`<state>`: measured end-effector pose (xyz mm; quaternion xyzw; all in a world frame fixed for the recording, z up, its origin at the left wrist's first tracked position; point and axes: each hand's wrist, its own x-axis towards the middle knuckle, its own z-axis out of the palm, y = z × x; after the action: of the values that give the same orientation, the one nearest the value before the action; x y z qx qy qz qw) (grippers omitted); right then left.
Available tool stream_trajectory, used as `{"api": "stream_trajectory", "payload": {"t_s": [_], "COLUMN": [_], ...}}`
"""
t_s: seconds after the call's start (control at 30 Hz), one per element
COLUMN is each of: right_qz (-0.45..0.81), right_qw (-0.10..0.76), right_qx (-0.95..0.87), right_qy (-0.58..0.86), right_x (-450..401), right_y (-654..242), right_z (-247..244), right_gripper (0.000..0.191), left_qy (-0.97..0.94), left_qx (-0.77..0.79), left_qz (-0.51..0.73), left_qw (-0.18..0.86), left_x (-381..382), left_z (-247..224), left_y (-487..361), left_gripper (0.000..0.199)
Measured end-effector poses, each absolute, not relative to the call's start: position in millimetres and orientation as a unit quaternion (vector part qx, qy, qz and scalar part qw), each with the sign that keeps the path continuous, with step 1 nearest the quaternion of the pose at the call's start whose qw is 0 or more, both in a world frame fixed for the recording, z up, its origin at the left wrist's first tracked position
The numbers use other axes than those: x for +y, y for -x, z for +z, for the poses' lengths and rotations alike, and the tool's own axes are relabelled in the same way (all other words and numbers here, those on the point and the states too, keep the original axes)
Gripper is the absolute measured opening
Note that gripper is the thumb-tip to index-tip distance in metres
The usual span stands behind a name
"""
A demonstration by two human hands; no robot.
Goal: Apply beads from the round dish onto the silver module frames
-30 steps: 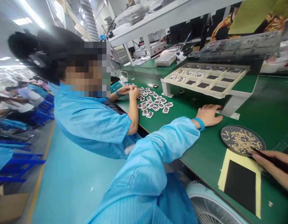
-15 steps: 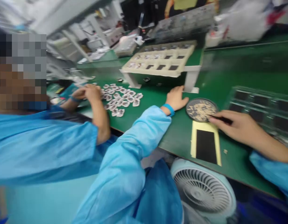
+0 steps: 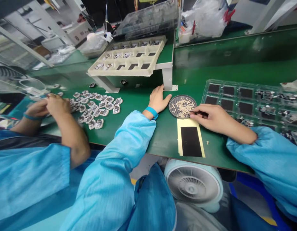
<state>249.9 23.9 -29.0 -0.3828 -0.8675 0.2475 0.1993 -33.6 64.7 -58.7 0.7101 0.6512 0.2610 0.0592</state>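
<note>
My left hand (image 3: 158,100) rests on the green bench by the shelf's white leg, fingers stretched out and holding nothing. A blue band circles that wrist. In my right hand (image 3: 213,118) is a pair of dark tweezers (image 3: 199,113), pinched between thumb and fingers. Their tips reach the right side of a round grey dish (image 3: 170,111). Many tiny beige parts (image 3: 182,105) lie scattered in it; whether the tips grip one is too small to tell. Just in front of the dish sits a black pad (image 3: 192,141) on yellow paper (image 3: 179,141).
A clear compartment tray (image 3: 220,98) with dark pads and metallic parts stands right. A cream tray (image 3: 119,72) sits on the raised shelf. Several small white-rimmed parts (image 3: 102,104) lie left, near a co-worker's hands (image 3: 58,104). Below the edge is a fan (image 3: 191,189).
The view has swung right and steadied, so the bench things appear further left. My right hand stays at the dish with the tweezers; my left hand remains flat by the leg.
</note>
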Motion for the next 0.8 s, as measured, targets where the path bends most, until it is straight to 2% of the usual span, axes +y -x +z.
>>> {"api": "stream_trajectory", "payload": {"t_s": [0.1, 0.33, 0.6, 0.8], "right_qz": [0.251, 0.244, 0.247, 0.252], "right_qw": [0.199, 0.205, 0.204, 0.162], "right_qx": [-0.866, -0.871, -0.871, -0.845], "right_qy": [0.383, 0.375, 0.371, 0.442], "right_x": [25.1, 24.4, 24.2, 29.5], "right_y": [-249.6, -251.5, -253.0, -260.3], "right_z": [-30.7, -35.9, -35.2, -45.3], "right_gripper": [0.033, 0.033, 0.037, 0.041], "left_qy": [-0.707, -0.711, -0.703, -0.703], "left_qx": [0.65, 0.644, 0.657, 0.664], "left_qz": [0.27, 0.273, 0.263, 0.248], "left_qw": [0.074, 0.073, 0.078, 0.066], "left_x": [62.6, 59.7, 58.1, 55.5], "left_z": [-55.8, -57.4, -56.9, -53.5], "left_y": [31.6, 28.0, 24.0, 18.3], "left_gripper": [0.053, 0.072, 0.07, 0.071]}}
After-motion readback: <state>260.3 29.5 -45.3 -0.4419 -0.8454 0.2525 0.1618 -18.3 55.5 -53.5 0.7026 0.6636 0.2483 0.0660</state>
